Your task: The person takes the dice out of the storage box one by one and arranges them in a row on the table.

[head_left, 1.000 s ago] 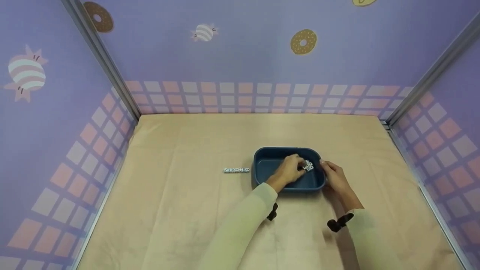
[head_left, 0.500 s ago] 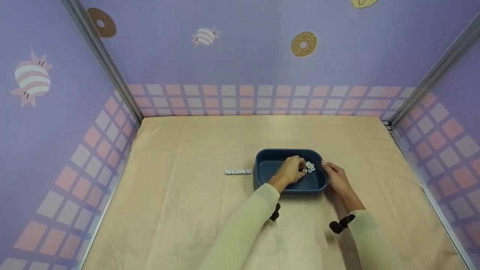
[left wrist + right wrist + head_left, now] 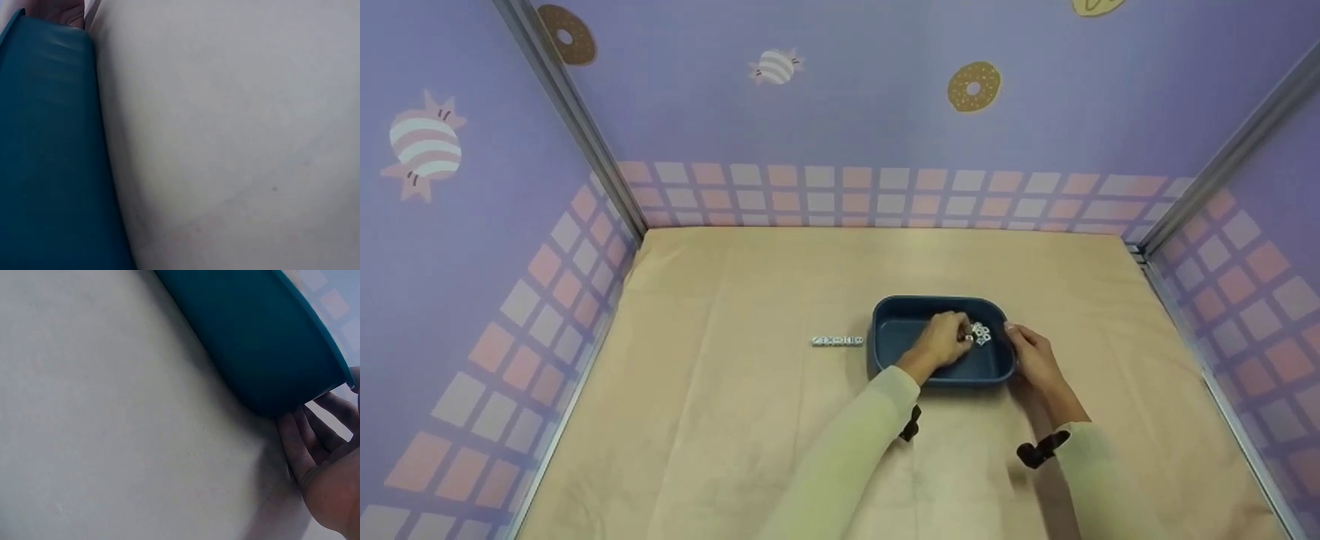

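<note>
A dark blue rectangular box (image 3: pixel 904 382) stands on the cloth-covered table. My left hand (image 3: pixel 939 341) reaches down into it, fingers curled, with a small white die (image 3: pixel 969 337) at the fingertips. Loose white dice (image 3: pixel 982 332) lie together just right of those fingers, partly hidden by them. My right hand (image 3: pixel 1033 356) grips the box's right end, thumb at the rim and fingers along the outer wall; the right wrist view shows these fingers (image 3: pixel 295 439) against the wall. In the left wrist view the box's outer side (image 3: pixel 56 140) shows, and the dice are out of sight.
Left of the box, several white dice form a straight row (image 3: pixel 837 341) on the beige cloth (image 3: pixel 750 420). Purple patterned panels (image 3: pixel 847 97) enclose the table at the back and both sides, with metal posts at the corners.
My left fingers have shifted slightly among the dice, and more loose dice show beside them than a second ago. The right hand keeps its grip; the box stays in place.
</note>
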`<action>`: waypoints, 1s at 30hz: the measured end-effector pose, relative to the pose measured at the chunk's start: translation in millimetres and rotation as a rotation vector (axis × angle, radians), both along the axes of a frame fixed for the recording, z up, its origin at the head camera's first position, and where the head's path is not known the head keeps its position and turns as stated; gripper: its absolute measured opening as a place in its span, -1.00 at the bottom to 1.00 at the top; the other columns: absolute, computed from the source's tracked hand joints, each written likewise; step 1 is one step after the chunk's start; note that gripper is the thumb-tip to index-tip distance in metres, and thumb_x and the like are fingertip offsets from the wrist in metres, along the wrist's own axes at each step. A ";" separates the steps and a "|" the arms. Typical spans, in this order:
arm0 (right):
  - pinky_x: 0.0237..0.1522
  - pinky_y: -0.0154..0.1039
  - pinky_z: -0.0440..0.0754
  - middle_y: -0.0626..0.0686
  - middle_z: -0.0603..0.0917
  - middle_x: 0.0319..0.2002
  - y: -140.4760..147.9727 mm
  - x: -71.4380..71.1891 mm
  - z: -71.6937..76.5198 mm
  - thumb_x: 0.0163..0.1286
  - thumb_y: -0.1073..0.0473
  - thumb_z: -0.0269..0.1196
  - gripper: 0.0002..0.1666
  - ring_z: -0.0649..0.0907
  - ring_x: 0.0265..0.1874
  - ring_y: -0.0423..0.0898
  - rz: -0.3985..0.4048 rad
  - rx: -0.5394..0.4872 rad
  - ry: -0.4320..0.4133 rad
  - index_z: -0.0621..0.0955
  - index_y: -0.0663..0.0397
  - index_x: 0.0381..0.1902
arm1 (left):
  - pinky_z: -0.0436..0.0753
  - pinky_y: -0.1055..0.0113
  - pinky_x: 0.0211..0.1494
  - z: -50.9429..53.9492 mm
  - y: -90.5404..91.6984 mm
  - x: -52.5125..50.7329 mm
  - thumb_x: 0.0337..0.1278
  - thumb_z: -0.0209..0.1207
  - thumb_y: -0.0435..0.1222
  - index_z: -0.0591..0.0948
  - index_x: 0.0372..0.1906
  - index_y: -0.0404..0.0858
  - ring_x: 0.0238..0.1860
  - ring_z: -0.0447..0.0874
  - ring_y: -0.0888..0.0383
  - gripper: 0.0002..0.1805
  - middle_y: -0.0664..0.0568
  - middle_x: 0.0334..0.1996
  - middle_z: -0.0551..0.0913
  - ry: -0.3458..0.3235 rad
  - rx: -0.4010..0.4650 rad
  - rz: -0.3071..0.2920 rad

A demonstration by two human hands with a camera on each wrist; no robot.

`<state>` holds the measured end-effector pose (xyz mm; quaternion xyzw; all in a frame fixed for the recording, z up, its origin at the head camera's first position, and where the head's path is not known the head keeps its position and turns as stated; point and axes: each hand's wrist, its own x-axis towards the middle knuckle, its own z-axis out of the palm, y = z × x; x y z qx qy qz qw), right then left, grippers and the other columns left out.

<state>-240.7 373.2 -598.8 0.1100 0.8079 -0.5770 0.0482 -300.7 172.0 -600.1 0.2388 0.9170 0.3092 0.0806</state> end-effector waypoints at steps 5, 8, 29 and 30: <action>0.57 0.02 0.25 0.32 0.43 0.49 3.1 2.7 2.0 0.71 -0.26 -0.01 -0.19 0.39 0.49 0.15 -0.018 0.000 0.028 0.44 0.33 0.50 | 0.56 0.50 -0.11 1.6 2.4 1.6 0.47 0.31 -0.24 0.71 -0.03 -0.13 -0.16 0.57 0.29 -0.89 0.13 -0.16 0.62 0.015 0.046 -0.035; 0.53 -0.02 0.30 0.32 0.43 0.50 2.5 1.5 2.2 0.71 -0.28 -0.01 -0.17 0.42 0.47 0.13 -0.005 0.002 0.010 0.43 0.32 0.51 | 0.56 0.52 -0.11 2.7 0.8 3.3 0.48 0.29 -0.25 0.72 -0.03 -0.14 -0.16 0.57 0.30 -0.89 0.12 -0.15 0.62 0.031 0.067 -0.048; 0.62 0.08 0.14 0.31 0.34 0.56 -2.0 0.9 -2.0 0.70 -0.31 -0.04 -0.12 0.31 0.57 0.18 0.011 -0.037 -0.025 0.34 0.29 0.58 | 0.69 0.39 0.01 61.1 -148.4 21.2 0.39 0.32 -0.38 0.69 -0.09 -0.30 -0.12 0.68 0.14 -0.91 -0.04 -0.14 0.66 0.185 0.360 -0.156; 0.62 0.07 0.14 0.31 0.35 0.55 -2.1 1.1 -1.9 0.70 -0.30 -0.03 -0.13 0.32 0.56 0.18 0.008 -0.040 -0.021 0.35 0.30 0.58 | 0.71 0.35 0.00 59.8 -160.8 20.1 0.37 0.32 -0.40 0.69 -0.10 -0.32 -0.13 0.69 0.12 -0.90 -0.06 -0.14 0.66 0.189 0.353 -0.134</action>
